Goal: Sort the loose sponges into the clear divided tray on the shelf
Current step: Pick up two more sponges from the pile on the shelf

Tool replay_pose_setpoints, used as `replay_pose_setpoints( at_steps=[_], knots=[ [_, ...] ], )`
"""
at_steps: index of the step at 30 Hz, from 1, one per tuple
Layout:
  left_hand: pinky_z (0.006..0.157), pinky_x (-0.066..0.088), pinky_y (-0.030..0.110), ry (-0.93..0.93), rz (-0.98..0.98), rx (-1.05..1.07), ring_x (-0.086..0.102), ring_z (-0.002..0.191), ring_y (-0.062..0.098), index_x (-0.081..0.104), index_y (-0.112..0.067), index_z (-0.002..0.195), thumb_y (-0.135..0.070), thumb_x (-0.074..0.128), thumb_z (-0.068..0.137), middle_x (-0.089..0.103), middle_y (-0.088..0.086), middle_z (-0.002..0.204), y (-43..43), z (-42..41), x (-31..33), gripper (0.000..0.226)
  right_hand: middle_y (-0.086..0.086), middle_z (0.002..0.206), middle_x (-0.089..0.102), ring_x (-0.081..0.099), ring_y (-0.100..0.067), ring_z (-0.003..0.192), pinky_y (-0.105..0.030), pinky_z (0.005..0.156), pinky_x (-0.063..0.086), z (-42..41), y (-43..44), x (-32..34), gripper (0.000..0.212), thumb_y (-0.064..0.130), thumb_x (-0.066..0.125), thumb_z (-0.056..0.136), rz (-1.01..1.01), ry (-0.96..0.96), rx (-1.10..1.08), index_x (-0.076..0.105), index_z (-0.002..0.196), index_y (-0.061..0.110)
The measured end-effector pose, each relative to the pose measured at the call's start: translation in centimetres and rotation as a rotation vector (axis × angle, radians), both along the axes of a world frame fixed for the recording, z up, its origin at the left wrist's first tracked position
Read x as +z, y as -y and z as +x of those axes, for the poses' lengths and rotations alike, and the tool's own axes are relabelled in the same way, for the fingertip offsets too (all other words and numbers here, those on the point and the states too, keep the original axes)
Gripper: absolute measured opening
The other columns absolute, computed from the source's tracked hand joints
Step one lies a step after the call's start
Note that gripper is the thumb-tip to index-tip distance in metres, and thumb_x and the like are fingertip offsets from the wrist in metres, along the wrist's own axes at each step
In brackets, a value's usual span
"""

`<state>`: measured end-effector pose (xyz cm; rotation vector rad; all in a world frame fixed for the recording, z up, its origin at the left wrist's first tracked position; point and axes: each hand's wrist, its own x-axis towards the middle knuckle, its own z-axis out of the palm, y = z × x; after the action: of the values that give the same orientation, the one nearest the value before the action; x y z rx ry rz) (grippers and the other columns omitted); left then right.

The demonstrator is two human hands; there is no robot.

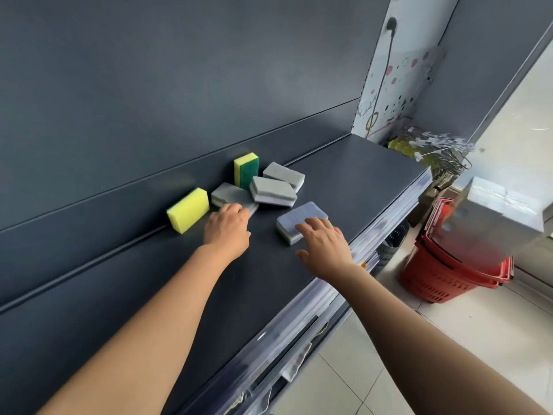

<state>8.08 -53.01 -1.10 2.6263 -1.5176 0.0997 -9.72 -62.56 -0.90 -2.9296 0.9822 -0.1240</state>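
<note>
Single head-worn wide-angle view, facing forward and down, close over the dark shelf [359,175] toward its back panel [179,85].

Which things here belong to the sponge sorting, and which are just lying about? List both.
Job: yellow sponge; yellow-green sponge; rear grey sponge; middle grey sponge; grey sponge under left hand; bluish-grey sponge under right hand.
Lying about: red shopping baskets; white box on them; wire hooks.
</note>
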Motion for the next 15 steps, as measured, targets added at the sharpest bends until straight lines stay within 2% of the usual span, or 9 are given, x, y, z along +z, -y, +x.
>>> replay_pose_setpoints(
  at_steps=[7, 11, 13, 15],
  knots=[
    [0.106, 0.030, 0.036, -0.074, 0.086, 0.066, 0.025, 0.136, 0.022, 0.029, -0.011, 0.141, -0.029, 0.058, 0.089, 0.028, 0.003, 0.150, 4.6, 3.9, -1.1, 0.062, 0.003, 0.153, 0.025, 0.021, -0.017, 0.141, -0.031, 0.109, 0.020, 3.3, 4.2, -1.0, 0.063, 0.027, 0.061, 0.085, 0.008, -0.023, 0.122, 0.033, 0.141, 0.024],
    [0.093, 0.035, 0.037, 0.033, 0.098, 0.060, 0.043, 0.116, 0.025, 0.046, -0.016, 0.123, -0.048, 0.062, 0.082, 0.047, 0.005, 0.126, 5.2, 4.1, -0.6, 0.054, 0.003, 0.143, 0.037, 0.033, -0.023, 0.130, -0.034, 0.099, 0.029, 4.5, 5.3, -0.9, 0.066, 0.044, 0.064, 0.081, -0.015, -0.034, 0.143, 0.036, 0.139, 0.028],
    [0.088, 0.033, 0.037, -0.006, 0.137, 0.101, 0.048, 0.109, 0.026, 0.048, -0.018, 0.117, -0.061, 0.061, 0.076, 0.048, 0.006, 0.117, 4.9, 3.3, 0.0, 0.060, 0.002, 0.133, 0.041, 0.036, -0.025, 0.121, -0.035, 0.094, 0.032, 4.7, 5.4, -0.7, 0.073, 0.054, 0.068, 0.073, -0.029, -0.053, 0.148, 0.039, 0.136, 0.029],
    [0.091, 0.032, 0.038, -0.058, 0.198, 0.136, 0.049, 0.110, 0.025, 0.051, -0.020, 0.116, -0.071, 0.056, 0.071, 0.048, 0.006, 0.117, 4.4, 2.3, 0.2, 0.068, 0.001, 0.124, 0.045, 0.039, -0.024, 0.114, -0.034, 0.090, 0.033, 4.8, 5.4, -0.5, 0.075, 0.059, 0.071, 0.067, -0.046, -0.051, 0.159, 0.045, 0.130, 0.028]
  ],
)
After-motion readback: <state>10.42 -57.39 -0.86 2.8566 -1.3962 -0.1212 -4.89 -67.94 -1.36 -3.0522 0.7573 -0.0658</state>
